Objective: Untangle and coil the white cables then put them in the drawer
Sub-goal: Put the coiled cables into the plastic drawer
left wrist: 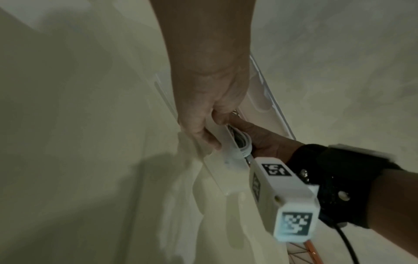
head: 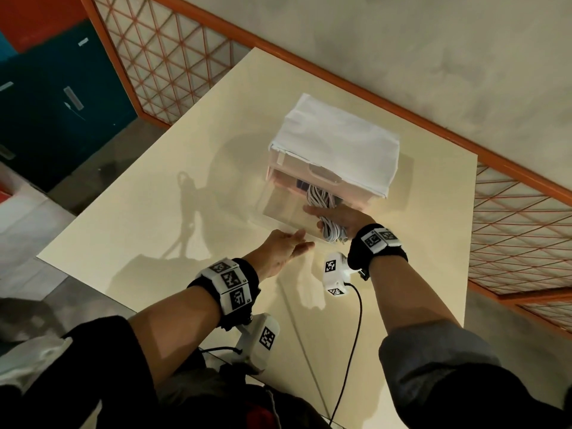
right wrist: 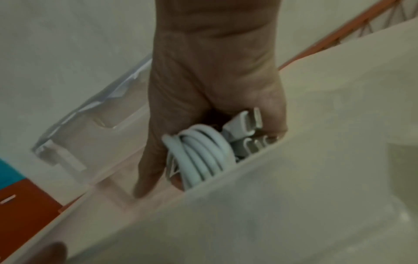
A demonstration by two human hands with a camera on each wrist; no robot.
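Two hands meet at the open drawer (head: 280,209) of a small storage box (head: 337,150) on the cream table (head: 154,212). Inside the drawer, the right hand (head: 340,216) curls its fingers round the coiled white cables (head: 322,198), whose plugs show beside its palm. At the drawer's front edge, the left hand (head: 283,247) touches the clear wall with fingers nearly straight.
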